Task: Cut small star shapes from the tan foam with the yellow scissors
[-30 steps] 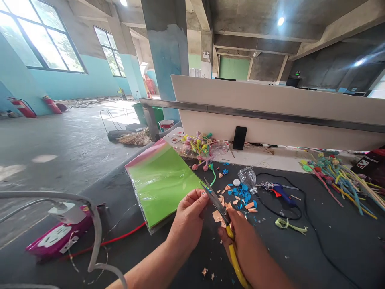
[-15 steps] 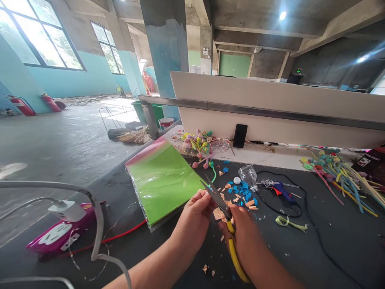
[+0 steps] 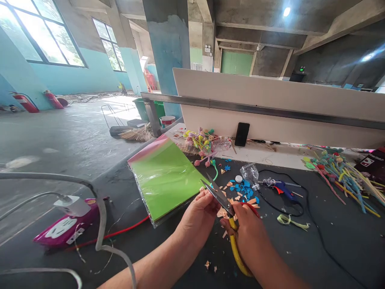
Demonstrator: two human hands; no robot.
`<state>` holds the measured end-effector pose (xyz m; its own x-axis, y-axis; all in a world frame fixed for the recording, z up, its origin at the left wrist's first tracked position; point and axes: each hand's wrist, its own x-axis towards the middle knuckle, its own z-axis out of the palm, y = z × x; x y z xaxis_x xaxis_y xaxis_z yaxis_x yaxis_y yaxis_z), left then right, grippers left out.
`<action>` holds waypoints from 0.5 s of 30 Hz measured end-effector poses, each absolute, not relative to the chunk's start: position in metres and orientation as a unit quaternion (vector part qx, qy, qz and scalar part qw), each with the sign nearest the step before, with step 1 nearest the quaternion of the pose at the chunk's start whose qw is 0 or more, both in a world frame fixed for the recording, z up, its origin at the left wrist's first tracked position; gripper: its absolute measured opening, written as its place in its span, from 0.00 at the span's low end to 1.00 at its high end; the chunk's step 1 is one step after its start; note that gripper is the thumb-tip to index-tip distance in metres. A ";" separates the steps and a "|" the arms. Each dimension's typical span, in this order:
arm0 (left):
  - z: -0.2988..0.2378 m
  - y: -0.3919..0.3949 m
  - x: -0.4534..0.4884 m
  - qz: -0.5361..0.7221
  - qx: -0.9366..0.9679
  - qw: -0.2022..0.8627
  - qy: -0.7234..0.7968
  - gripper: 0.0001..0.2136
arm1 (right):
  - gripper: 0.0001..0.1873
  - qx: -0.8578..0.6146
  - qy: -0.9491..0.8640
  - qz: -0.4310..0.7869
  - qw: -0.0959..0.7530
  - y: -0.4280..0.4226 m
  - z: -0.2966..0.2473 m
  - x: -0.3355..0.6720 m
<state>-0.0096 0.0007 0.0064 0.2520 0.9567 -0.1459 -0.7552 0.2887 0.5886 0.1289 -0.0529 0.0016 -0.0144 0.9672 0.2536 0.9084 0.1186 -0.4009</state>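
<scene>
The right hand [image 3: 248, 237] is closed firmly around the yellow handles of a pair of scissors [image 3: 218, 199], whose steel blades point far and left, their tips slightly apart. The left hand [image 3: 198, 212] sits just beside the blades, thumb and fingers pressed together on something too small and hidden to tell. Orange paper scraps [image 3: 221, 212] lie around the hands on the dark table [image 3: 120, 188], with blue scraps [image 3: 243, 189] just to the far right. Left of the hands rests a stack of green sheets in clear plastic [image 3: 164, 180]. Farther right are a cut plastic bottle top [image 3: 250, 175] and a blue hot glue gun [image 3: 282, 189] with its black cord [image 3: 294, 212]. Colourful paper flowers [image 3: 201, 144] lie far off, beside a black phone [image 3: 242, 134], and a magenta power strip [image 3: 64, 228] sits near left
</scene>
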 end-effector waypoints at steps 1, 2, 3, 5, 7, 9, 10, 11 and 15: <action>0.007 0.000 -0.010 0.561 0.201 0.763 0.249 0.04 | 0.15 -0.660 -0.710 0.063 0.237 -0.053 0.001 0.129; 0.008 0.000 -0.009 0.563 0.198 0.763 0.250 0.05 | 0.14 -0.658 -0.711 0.065 0.238 -0.053 0.001 0.130; 0.009 -0.001 -0.009 0.565 0.195 0.762 0.250 0.05 | 0.13 -0.656 -0.712 0.068 0.241 -0.053 0.001 0.130; 0.012 -0.002 -0.008 0.567 0.192 0.763 0.245 0.05 | 0.12 -0.652 -0.711 0.074 0.252 -0.053 -0.001 0.130; 0.013 -0.002 -0.007 0.565 0.200 0.765 0.237 0.05 | 0.12 -0.649 -0.705 0.092 0.271 -0.052 -0.002 0.131; 0.013 -0.002 -0.006 0.567 0.213 0.760 0.235 0.05 | 0.14 -0.638 -0.692 0.143 0.306 -0.049 -0.004 0.133; 0.013 -0.001 -0.006 0.570 0.219 0.755 0.238 0.05 | 0.15 -0.630 -0.681 0.177 0.330 -0.047 -0.004 0.134; 0.012 0.000 -0.007 0.575 0.228 0.747 0.242 0.05 | 0.16 -0.621 -0.667 0.207 0.357 -0.046 -0.004 0.135; 0.012 0.002 -0.009 0.592 0.285 0.708 0.258 0.05 | 0.18 -0.602 -0.614 0.260 0.438 -0.039 -0.005 0.140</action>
<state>-0.0089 0.0024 0.0115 0.1653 0.9859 -0.0269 -0.6918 0.1354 0.7093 0.1402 -0.0395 -0.0047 0.1100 0.9681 0.2252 0.5117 0.1391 -0.8478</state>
